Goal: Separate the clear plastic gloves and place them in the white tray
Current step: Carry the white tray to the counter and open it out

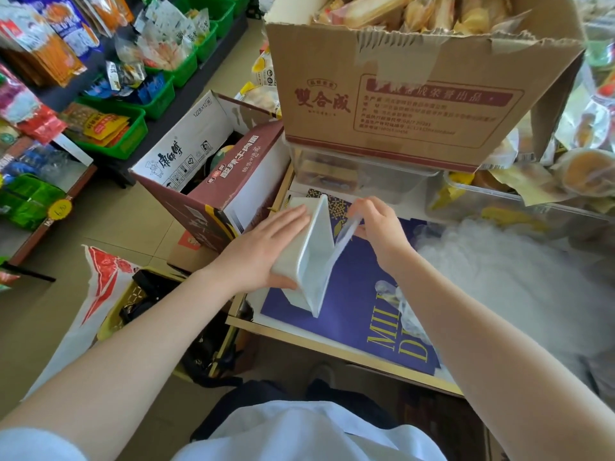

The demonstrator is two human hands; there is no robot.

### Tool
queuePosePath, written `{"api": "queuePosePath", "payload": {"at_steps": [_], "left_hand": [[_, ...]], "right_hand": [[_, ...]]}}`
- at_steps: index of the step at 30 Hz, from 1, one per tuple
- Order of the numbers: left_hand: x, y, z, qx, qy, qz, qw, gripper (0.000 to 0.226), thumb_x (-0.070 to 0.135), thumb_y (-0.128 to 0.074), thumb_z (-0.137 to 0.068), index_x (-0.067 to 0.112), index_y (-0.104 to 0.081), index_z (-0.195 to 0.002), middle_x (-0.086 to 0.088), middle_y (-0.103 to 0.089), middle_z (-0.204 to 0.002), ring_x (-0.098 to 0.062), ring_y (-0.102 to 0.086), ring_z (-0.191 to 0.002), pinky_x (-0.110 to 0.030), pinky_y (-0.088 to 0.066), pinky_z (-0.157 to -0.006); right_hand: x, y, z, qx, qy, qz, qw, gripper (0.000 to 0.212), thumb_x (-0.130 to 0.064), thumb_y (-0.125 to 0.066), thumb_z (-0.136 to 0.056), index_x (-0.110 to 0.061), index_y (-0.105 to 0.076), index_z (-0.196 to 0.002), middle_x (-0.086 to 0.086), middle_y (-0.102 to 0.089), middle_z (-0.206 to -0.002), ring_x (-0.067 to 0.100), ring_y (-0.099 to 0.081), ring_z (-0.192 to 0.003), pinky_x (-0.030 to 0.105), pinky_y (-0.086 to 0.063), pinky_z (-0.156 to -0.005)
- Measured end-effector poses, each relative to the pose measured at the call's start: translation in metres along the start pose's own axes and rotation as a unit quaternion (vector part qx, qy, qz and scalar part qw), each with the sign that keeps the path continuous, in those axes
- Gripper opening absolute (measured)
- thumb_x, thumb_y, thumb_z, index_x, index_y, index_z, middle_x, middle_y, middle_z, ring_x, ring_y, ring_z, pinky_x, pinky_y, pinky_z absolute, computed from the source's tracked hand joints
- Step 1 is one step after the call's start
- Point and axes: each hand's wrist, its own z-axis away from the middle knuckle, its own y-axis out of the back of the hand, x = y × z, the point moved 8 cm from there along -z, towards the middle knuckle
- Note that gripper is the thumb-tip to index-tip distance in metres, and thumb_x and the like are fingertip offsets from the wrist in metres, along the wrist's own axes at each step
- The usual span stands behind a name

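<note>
My left hand (263, 251) grips the outer side of the white tray (311, 261), which is tipped up on its edge over the blue poster (359, 294). My right hand (377, 227) pinches a clear plastic glove (346, 232) at the tray's open side, the glove hanging down into it. A big heap of clear plastic gloves (512, 277) lies to the right of my right forearm. A smaller crumpled bit of clear plastic (399, 301) rests on the poster under that forearm.
A large cardboard box (416, 94) of packaged pastries stands on clear plastic containers (349, 174) just behind the tray. An open brown carton (213, 174) stands on the floor at the left. Green snack bins (133, 128) line the far-left shelves. The table's front edge (332, 347) runs near my body.
</note>
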Motion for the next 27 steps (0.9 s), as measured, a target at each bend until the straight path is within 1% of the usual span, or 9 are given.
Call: {"api": "queuePosePath", "payload": {"at_steps": [4, 8, 11, 14, 17, 19, 21, 23, 27], "left_hand": [[0.000, -0.005, 0.005, -0.035, 0.027, 0.064, 0.997, 0.113, 0.062, -0.068, -0.069, 0.033, 0.011, -0.146, 0.026, 0.021, -0.146, 0.002, 0.019, -0.138, -0.030, 0.001, -0.112], [0.007, 0.001, -0.001, -0.049, 0.102, 0.193, 0.975, 0.103, 0.080, -0.039, -0.067, 0.032, 0.000, -0.149, 0.027, 0.012, -0.152, 0.000, 0.001, -0.142, -0.036, -0.016, -0.114], [0.003, 0.004, -0.008, 0.000, 0.168, 0.115, 0.979, 0.078, 0.054, -0.044, -0.089, 0.032, 0.000, -0.149, 0.012, -0.006, -0.157, -0.015, -0.028, -0.138, -0.039, -0.033, -0.105], [-0.002, 0.008, -0.011, 0.024, 0.199, 0.085, 0.976, 0.065, 0.027, -0.043, -0.096, 0.039, -0.006, -0.148, -0.003, -0.037, -0.142, -0.028, -0.051, -0.112, -0.038, -0.043, -0.085], [-0.037, 0.016, -0.001, 0.095, 0.279, 0.123, 0.948, 0.069, 0.003, -0.036, -0.088, 0.041, -0.024, -0.144, -0.009, -0.051, -0.124, -0.031, -0.054, -0.093, -0.039, -0.049, -0.076], [-0.077, 0.012, 0.017, 0.153, 0.358, 0.245, 0.888, 0.074, -0.006, -0.029, -0.083, 0.040, -0.033, -0.140, -0.006, -0.053, -0.126, -0.029, -0.052, -0.098, -0.037, -0.049, -0.079], [-0.104, 0.000, 0.031, 0.164, 0.407, 0.344, 0.830, 0.073, -0.009, -0.025, -0.083, 0.036, -0.040, -0.138, -0.003, -0.055, -0.122, -0.026, -0.050, -0.099, -0.030, -0.048, -0.068], [-0.114, -0.013, 0.036, 0.125, 0.420, 0.377, 0.816, 0.062, -0.007, -0.030, -0.088, 0.028, -0.045, -0.136, -0.004, -0.055, -0.116, -0.027, -0.052, -0.100, -0.029, -0.048, -0.061], [-0.103, -0.043, 0.032, 0.047, 0.403, 0.480, 0.778, 0.040, 0.011, -0.044, -0.097, 0.021, -0.045, -0.136, -0.007, -0.057, -0.121, -0.027, -0.055, -0.107, -0.044, -0.050, -0.088]], "right_hand": [[0.026, 0.010, 0.020, 0.016, -0.064, -0.037, 0.997, 0.026, -0.037, -0.040, -0.097, -0.022, -0.050, -0.115, -0.001, -0.056, -0.106, 0.024, -0.066, -0.091, 0.034, -0.054, -0.084], [0.025, 0.019, 0.036, -0.019, -0.171, 0.018, 0.985, 0.033, -0.040, -0.046, -0.093, -0.012, -0.051, -0.111, 0.012, -0.067, -0.100, 0.030, -0.070, -0.079, 0.033, -0.057, -0.068], [0.023, 0.012, 0.048, -0.084, -0.221, -0.003, 0.972, 0.018, -0.025, -0.047, -0.091, -0.008, -0.052, -0.098, 0.019, -0.068, -0.087, 0.030, -0.068, -0.073, 0.031, -0.056, -0.066], [0.023, 0.005, 0.055, -0.104, -0.245, -0.062, 0.962, 0.010, -0.010, -0.043, -0.089, -0.004, -0.049, -0.095, 0.017, -0.061, -0.075, 0.022, -0.063, -0.051, 0.024, -0.051, -0.048], [0.028, 0.025, 0.052, -0.067, -0.215, 0.002, 0.974, 0.027, -0.005, -0.039, -0.088, -0.001, -0.055, -0.109, 0.012, -0.045, -0.061, 0.011, -0.031, -0.028, 0.015, -0.025, -0.032], [0.028, 0.051, 0.047, -0.017, -0.153, 0.039, 0.987, 0.034, 0.002, -0.035, -0.085, -0.007, -0.055, -0.111, 0.004, -0.036, -0.053, 0.009, -0.021, -0.032, 0.013, -0.017, -0.034], [0.027, 0.071, 0.049, 0.011, -0.095, 0.071, 0.993, 0.044, 0.008, -0.036, -0.080, -0.007, -0.053, -0.118, 0.003, -0.040, -0.055, 0.013, -0.030, -0.037, 0.017, -0.024, -0.036], [0.028, 0.079, 0.049, 0.010, -0.062, 0.078, 0.995, 0.049, 0.008, -0.041, -0.084, -0.014, -0.046, -0.127, 0.008, -0.054, -0.065, 0.015, -0.049, -0.045, 0.024, -0.038, -0.042], [0.018, 0.083, 0.036, 0.055, 0.061, 0.306, 0.949, 0.051, -0.006, -0.048, -0.091, -0.016, -0.037, -0.139, 0.005, -0.068, -0.095, 0.020, -0.058, -0.074, 0.031, -0.045, -0.063]]}}
